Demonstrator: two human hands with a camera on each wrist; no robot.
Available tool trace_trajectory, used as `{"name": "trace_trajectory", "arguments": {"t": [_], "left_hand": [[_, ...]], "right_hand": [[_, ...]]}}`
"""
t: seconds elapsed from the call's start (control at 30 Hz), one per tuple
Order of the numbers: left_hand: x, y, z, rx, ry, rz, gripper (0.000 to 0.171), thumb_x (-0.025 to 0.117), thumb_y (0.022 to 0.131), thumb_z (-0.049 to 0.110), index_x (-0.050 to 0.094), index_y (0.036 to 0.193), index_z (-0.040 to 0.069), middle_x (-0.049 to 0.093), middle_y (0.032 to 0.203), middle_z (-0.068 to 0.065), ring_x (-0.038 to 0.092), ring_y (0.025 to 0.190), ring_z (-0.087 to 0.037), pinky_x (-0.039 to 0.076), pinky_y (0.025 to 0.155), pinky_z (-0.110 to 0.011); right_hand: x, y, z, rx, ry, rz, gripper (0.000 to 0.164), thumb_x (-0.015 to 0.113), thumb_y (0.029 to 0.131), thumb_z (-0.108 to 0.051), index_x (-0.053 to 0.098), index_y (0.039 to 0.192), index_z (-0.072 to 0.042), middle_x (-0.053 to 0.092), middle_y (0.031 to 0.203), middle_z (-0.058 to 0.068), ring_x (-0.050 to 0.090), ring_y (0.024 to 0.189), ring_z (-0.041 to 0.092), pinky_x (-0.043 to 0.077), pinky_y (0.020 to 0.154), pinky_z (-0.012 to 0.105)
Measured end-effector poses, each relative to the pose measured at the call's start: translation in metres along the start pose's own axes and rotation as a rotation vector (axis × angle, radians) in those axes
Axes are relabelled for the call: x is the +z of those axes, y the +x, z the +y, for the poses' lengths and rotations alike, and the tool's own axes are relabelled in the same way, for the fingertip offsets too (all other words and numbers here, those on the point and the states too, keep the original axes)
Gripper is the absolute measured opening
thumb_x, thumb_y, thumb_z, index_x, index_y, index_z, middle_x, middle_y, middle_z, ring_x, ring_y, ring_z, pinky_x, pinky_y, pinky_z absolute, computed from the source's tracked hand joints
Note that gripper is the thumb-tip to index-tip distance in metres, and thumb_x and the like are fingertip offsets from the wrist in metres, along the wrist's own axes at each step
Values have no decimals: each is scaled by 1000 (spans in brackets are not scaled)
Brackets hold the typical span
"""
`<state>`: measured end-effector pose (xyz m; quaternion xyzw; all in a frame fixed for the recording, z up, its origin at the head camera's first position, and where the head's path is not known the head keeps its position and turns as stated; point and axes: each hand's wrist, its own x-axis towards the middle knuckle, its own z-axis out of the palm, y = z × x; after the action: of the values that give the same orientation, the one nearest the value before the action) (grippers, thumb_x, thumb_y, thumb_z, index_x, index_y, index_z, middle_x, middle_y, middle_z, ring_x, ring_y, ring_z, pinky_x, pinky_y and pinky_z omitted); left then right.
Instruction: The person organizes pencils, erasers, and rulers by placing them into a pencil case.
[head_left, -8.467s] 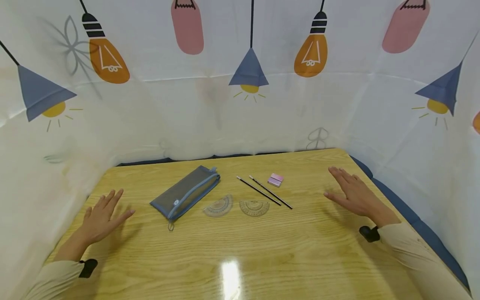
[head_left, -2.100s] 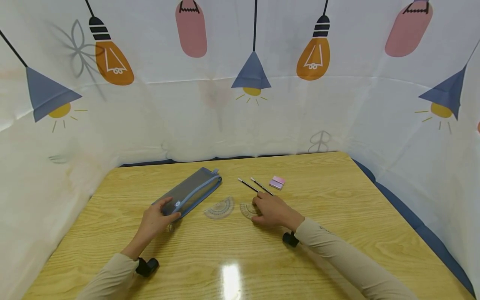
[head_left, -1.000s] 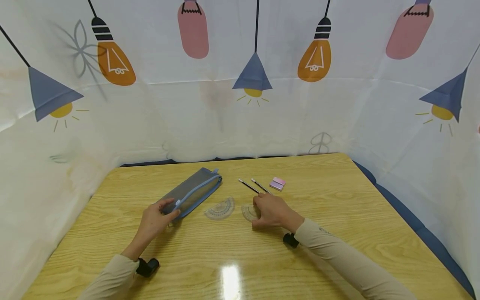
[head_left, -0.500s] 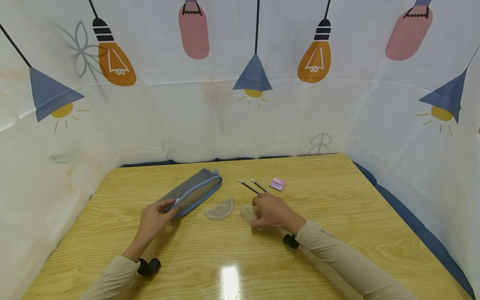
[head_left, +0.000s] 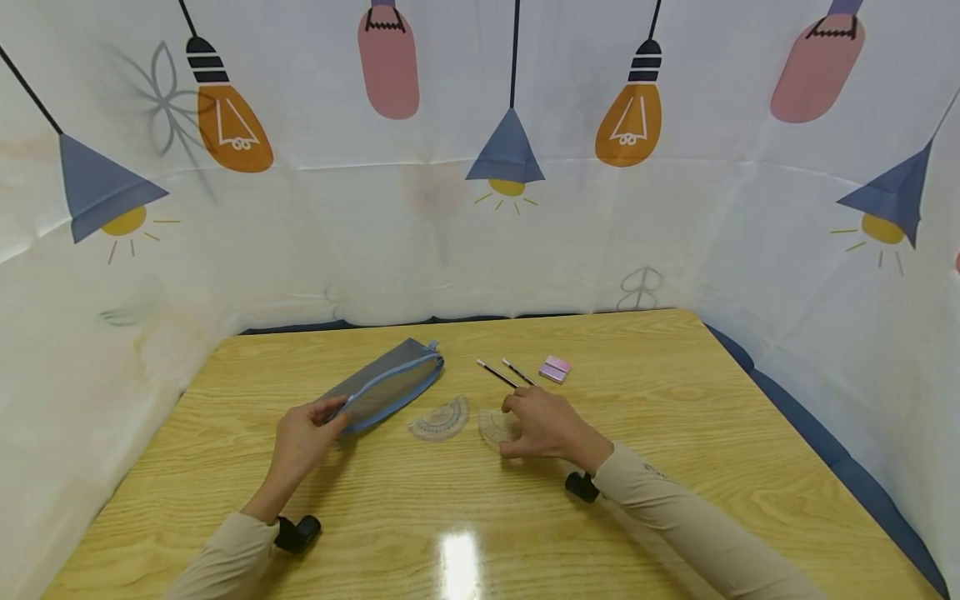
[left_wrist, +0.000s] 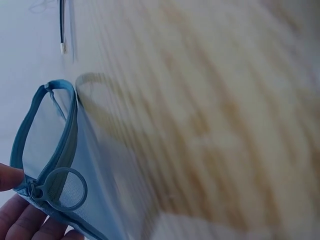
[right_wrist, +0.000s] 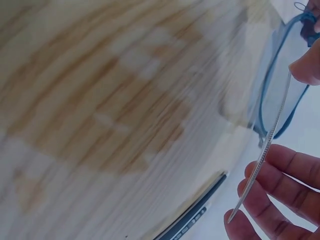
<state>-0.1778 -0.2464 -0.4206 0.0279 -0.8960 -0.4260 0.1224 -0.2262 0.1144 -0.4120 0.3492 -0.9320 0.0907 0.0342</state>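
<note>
Gripped at its near left end, a grey-blue mesh pencil case lies slanted on the table in the head view. My left hand pinches it between thumb and fingers beside the zip, and the zipped mouth gapes. A ring pull hangs from the zip close to those fingers in the left wrist view. To the right, my right hand holds a clear protractor between thumb and fingertips; the right wrist view shows this protractor edge-on. My hand covers part of it from above.
A second clear protractor lies between the pencil case and the right hand. Beyond the right hand are two dark pencils, partly hidden by it, and a pink and purple block pair. Patterned cloth surrounds the wooden table.
Both hands came inward from the table's sides, the left taking hold of the pencil case, the right a protractor. Lately the left hand shifted slightly left and the case's mouth widened.
</note>
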Motion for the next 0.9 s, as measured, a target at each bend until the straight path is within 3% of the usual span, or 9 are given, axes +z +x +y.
{"name": "trace_trajectory", "arguments": {"t": [0.43,0.9], "left_hand": [[-3,1,2,-18,-29,27,27,66,91,14,71,115,0,70,104,-18,69,83,-24,48,50,-26],[-10,-4,8,-37,-34,39,29,66,94,19,71,114,0,71,101,-15,69,85,-20,52,61,-21]], "right_hand": [[-4,-2,-3,-29,56,48,50,73,75,-45,69,110,-9,63,109,5,60,99,23,54,68,38],[-10,-2,-8,-45,37,126,52,71,74,-48,70,111,-13,65,113,3,59,108,22,54,68,37]]}}
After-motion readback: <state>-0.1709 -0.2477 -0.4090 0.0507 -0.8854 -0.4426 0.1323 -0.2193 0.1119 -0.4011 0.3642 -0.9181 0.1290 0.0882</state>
